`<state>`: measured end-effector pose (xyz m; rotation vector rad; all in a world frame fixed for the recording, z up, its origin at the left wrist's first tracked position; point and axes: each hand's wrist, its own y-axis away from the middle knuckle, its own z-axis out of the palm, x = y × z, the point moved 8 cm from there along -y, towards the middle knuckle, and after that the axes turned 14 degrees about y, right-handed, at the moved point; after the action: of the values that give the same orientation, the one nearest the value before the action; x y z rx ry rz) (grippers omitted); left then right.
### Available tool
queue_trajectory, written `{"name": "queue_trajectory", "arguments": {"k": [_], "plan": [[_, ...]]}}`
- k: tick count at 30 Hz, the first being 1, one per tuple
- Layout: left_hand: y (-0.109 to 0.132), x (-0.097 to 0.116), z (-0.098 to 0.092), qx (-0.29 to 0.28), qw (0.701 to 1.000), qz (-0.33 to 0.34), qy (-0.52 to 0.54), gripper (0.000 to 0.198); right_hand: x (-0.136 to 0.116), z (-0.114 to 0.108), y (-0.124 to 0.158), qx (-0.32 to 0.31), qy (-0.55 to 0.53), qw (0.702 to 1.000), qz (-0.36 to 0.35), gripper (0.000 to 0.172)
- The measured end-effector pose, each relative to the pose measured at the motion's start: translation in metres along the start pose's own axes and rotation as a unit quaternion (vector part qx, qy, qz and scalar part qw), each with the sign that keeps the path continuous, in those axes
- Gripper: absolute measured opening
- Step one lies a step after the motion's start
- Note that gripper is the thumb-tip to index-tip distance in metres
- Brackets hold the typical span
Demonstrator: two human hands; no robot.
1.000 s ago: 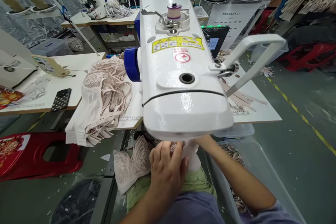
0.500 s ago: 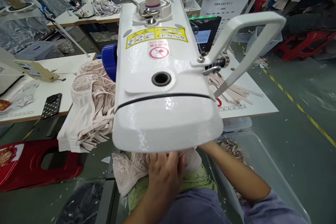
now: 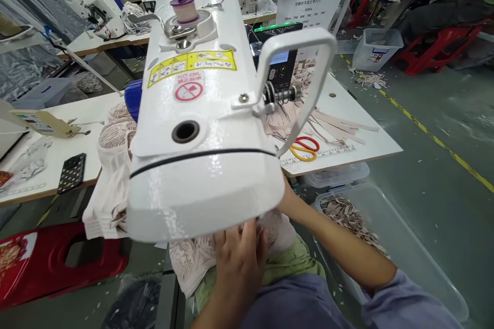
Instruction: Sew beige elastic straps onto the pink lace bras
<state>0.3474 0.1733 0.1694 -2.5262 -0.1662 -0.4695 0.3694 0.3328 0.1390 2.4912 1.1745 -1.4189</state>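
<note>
A beige lace bra (image 3: 191, 262) lies over my lap, partly hidden beneath the head of a white sewing machine (image 3: 208, 190). My left hand (image 3: 241, 254) is on the bra, fingers bent over the fabric and thumb at the right side; its fingertips pass out of sight under the machine head. My right forearm reaches in from the right, and my right hand (image 3: 284, 196) shows only near the wrist, its fingers hidden behind the machine. The needle area is hidden too.
Stacked bras (image 3: 111, 164) lie on the left. A phone (image 3: 72, 172) sits on the left table, above a red stool (image 3: 50, 267). Scissors (image 3: 304, 148), a ruler and beige straps (image 3: 328, 123) are on the right. A clear bin (image 3: 409, 247) holds scraps at lower right.
My view has shifted, so the machine head appears further left and the scissors show fully. My left hand stays on the bra; my right forearm still reaches behind the machine.
</note>
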Motion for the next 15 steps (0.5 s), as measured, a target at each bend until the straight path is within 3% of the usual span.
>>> {"name": "queue_trajectory", "arguments": {"k": [3,7,10,15], "plan": [[0.008,-0.02,-0.01,0.037,0.998,-0.021,0.044,0.033,0.007,-0.005,0.01,0.019,-0.04,0.999,0.011,0.007],[0.026,-0.07,-0.002,0.057,0.975,-0.146,0.157,0.037,0.023,-0.012,0.032,0.067,-0.138,0.986,0.073,0.013],[0.033,-0.094,0.021,0.027,0.925,-0.239,0.293,0.044,0.02,-0.015,0.047,0.086,-0.159,0.981,0.068,0.017],[0.032,-0.096,0.044,-0.028,0.828,-0.338,0.447,0.048,-0.001,-0.019,0.061,0.078,-0.106,0.991,0.002,0.019]]}}
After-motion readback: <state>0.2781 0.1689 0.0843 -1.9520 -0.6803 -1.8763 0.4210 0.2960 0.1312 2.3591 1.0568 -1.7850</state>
